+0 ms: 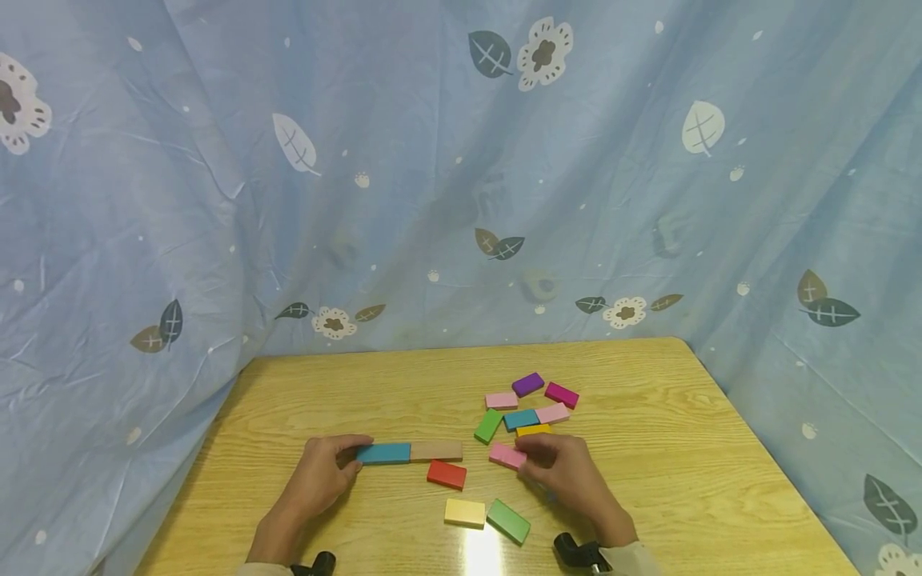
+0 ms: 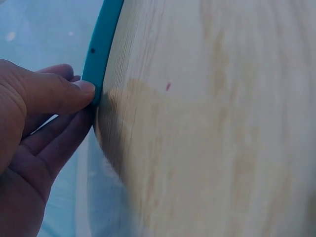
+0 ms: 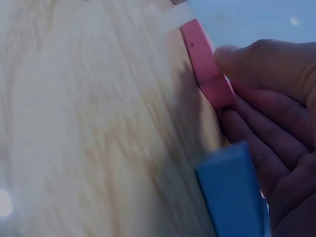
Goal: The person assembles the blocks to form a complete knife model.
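Note:
My left hand (image 1: 317, 474) pinches the left end of a teal block (image 1: 384, 454), thumb in front and fingers behind. A tan block (image 1: 436, 451) lies end to end with it, forming a straight row. To the right, the thumb and fingers of my right hand (image 1: 574, 476) hold the right end of a pink block (image 1: 506, 457), low over the table. In the right wrist view a blue block (image 3: 229, 192) lies under the palm, mostly covered by that hand in the head view. A red block (image 1: 446, 474) lies in front of the row.
Behind my right hand lies a loose cluster, including a green block (image 1: 488, 426), a yellow block (image 1: 533, 430) and a purple block (image 1: 528, 384). Nearer me are a pale yellow block (image 1: 464, 513) and a light green block (image 1: 508, 522). A blue curtain (image 1: 461, 200) surrounds the wooden table (image 1: 324, 392).

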### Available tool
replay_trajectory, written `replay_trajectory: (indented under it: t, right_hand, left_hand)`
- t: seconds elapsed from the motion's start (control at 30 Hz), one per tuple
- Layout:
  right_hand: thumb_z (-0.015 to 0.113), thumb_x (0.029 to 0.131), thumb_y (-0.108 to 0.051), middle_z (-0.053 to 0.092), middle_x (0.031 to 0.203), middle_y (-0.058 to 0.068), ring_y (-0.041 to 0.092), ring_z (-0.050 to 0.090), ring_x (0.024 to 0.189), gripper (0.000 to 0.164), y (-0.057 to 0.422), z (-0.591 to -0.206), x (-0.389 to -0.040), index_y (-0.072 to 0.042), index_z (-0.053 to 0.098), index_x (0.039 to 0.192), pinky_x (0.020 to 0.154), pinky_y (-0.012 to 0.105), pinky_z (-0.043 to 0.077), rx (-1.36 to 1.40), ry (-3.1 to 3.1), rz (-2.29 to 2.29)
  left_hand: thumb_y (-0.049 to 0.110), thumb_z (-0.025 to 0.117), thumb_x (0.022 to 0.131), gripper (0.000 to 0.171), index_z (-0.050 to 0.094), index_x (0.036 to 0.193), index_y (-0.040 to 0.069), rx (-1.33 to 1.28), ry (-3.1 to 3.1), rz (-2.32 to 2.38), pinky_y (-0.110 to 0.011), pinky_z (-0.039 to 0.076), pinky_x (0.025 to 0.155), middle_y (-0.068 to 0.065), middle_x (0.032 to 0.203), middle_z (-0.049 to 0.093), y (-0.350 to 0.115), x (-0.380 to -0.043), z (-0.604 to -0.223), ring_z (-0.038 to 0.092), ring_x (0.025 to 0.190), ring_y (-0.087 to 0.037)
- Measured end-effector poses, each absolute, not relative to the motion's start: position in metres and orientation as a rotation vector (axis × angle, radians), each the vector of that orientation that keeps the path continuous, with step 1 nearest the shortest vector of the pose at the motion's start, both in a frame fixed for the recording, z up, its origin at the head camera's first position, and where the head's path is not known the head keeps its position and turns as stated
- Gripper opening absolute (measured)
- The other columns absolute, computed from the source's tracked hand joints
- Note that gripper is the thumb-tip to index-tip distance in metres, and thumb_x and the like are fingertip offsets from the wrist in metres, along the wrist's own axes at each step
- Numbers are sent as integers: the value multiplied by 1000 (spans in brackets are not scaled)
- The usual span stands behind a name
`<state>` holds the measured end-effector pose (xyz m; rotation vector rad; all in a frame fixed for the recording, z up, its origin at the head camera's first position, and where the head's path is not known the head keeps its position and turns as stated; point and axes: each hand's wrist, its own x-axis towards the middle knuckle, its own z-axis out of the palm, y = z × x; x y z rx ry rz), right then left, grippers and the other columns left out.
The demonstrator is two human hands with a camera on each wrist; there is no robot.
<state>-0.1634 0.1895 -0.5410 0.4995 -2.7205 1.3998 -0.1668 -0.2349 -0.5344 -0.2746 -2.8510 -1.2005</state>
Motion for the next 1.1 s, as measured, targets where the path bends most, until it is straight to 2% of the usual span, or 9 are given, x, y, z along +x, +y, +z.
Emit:
replay_trajectory:
  t: [0.27,0.57,0.7,0.9,1.1]
  right_hand:
    - [88,91,-5,83,115,-3,18,80,109,27,184,-541,-165,-14,85,117,94,25,66,475,-2763,1342]
    - [88,91,-5,84,114,3,21,81,107,27,172,-537,-172,-8,85,117,93,25,67,620,-2699,1369]
    - [88,92,-6,84,111,0,19,81,106,26,165,-538,-176,-9,85,117,93,27,67,678,-2692,1333]
    - [88,91,-8,84,111,-5,14,78,105,26,157,-542,-183,-14,85,117,95,32,66,706,-2706,1247]
    - [86,92,-5,83,112,-4,14,77,106,27,151,-542,-189,-12,85,118,95,33,66,701,-2725,1245]
  left_hand:
    - [-11,83,89,44,83,126,13,-279,-2855,-1180,-45,66,102,-9,127,81,-235,-166,-533,77,123,-31]
    - [-12,82,89,45,82,127,11,-307,-2841,-1195,-40,68,97,-12,127,80,-235,-166,-533,78,119,-33]
    - [-13,81,90,45,81,128,11,-299,-2841,-1220,-37,68,96,-12,128,80,-235,-166,-535,79,118,-31]
    - [-12,81,90,45,82,127,12,-285,-2847,-1209,-42,67,100,-11,129,80,-235,-166,-534,77,121,-31]
    - [-12,81,90,45,82,128,12,-283,-2848,-1204,-43,66,101,-11,129,80,-235,-165,-534,77,122,-32]
